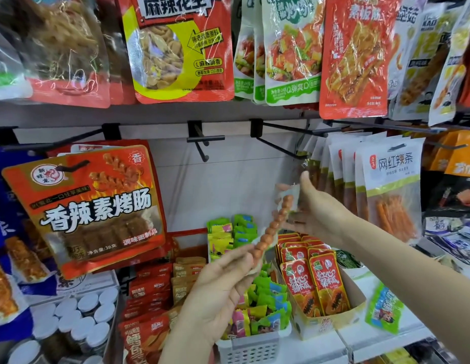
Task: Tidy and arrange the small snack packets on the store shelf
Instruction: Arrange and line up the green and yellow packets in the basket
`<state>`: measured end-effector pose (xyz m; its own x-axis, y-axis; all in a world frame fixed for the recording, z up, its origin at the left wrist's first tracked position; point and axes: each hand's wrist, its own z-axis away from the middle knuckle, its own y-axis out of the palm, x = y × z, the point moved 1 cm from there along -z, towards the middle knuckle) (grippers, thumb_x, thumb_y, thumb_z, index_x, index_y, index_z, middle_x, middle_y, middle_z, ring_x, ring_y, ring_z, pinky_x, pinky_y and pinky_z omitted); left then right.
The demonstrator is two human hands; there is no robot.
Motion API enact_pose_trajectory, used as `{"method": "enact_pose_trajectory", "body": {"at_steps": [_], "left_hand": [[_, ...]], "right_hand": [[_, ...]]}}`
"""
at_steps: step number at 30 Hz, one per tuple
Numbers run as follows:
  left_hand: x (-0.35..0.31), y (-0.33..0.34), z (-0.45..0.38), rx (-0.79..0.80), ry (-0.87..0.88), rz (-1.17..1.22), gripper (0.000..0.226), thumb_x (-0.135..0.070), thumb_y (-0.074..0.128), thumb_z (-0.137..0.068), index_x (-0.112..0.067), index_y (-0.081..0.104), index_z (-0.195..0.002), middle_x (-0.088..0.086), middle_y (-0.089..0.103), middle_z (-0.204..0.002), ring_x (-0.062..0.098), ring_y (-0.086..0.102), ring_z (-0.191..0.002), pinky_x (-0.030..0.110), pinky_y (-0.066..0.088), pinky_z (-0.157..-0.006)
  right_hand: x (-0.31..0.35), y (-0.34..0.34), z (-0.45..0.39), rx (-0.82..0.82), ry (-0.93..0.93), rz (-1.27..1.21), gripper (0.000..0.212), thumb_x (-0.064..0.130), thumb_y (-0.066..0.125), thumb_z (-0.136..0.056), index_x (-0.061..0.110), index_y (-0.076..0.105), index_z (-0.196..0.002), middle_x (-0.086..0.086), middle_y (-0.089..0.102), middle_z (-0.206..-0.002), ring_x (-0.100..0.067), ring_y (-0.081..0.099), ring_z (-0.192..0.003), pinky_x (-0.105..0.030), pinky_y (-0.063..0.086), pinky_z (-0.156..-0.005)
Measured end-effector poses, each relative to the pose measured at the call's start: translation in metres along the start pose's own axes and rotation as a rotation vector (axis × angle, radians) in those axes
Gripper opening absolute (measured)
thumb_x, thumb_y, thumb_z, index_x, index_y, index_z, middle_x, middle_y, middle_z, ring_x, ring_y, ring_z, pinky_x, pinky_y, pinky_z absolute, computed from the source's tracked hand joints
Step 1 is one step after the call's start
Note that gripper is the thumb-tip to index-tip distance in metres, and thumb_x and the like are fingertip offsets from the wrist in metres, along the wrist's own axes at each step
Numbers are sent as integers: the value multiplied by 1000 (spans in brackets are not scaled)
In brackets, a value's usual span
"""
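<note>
Both hands hold one clear skewer packet [274, 227] of round reddish-brown balls, slanting up to the right in front of the shelf's white back panel. The left hand [218, 292], palm up — forearm rising from below — has its grip pinched on the packet's lower end. The right hand [316, 208], reaching in from the right, fingers nearly straight, supports the upper end with the thumb raised. Below both grips sits a white basket [251, 346] of small green and yellow packets.
</note>
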<state>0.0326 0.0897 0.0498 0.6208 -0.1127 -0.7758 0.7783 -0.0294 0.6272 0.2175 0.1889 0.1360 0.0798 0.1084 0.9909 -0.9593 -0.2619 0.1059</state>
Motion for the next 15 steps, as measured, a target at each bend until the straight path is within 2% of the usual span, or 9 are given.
{"method": "enact_pose_trajectory", "body": {"at_steps": [2, 4, 6, 7, 12, 15], "left_hand": [[-3, 3, 1, -76, 144, -224, 48, -19, 81, -60, -14, 75, -107, 5, 76, -107, 14, 73, -96, 16, 55, -68], [-3, 3, 1, -112, 260, -342, 53, -21, 82, -61, -20, 71, -113, -6, 76, -106, 7, 71, -98, 12, 53, -69], [-3, 3, 2, -104, 340, -416, 52, -19, 82, -63, -24, 70, -114, -14, 75, -106, 2, 69, -100, 10, 52, -73], [-2, 2, 2, -86, 353, -424, 51, -17, 82, -64, -26, 70, -113, -14, 75, -107, 2, 69, -102, 10, 52, -75], [-4, -1, 3, -62, 328, -437, 47, -11, 83, -66, -35, 75, -106, -8, 74, -113, 9, 69, -106, 15, 54, -78], [-5, -4, 3, -27, 252, -310, 59, -23, 82, -67, -26, 65, -124, 2, 71, -122, 20, 68, -110, 23, 56, -78]], "right_hand": [[-1, -4, -1, 47, 45, -37, 59, 61, 43, -92, 14, 63, -123, -16, 71, -111, -28, 70, -103, -38, 59, -81], [-3, -6, -1, 62, 6, -44, 45, 35, 58, -94, 5, 57, -128, -15, 73, -105, -24, 72, -98, -32, 60, -77], [-5, -7, -3, 43, -34, -60, 41, 9, 61, -92, 6, 52, -132, -13, 75, -100, -22, 73, -92, -31, 61, -75], [-6, -8, -3, 41, -46, -65, 41, 5, 61, -91, 7, 52, -131, -13, 75, -99, -23, 73, -92, -31, 61, -75], [-6, -8, -2, 25, -66, 20, 31, 9, 62, -90, -2, 60, -118, -18, 72, -109, -27, 71, -100, -38, 58, -86], [-6, -7, -1, 29, -81, -22, 30, 8, 62, -89, -4, 61, -117, -20, 70, -112, -29, 70, -103, -39, 57, -88]]}}
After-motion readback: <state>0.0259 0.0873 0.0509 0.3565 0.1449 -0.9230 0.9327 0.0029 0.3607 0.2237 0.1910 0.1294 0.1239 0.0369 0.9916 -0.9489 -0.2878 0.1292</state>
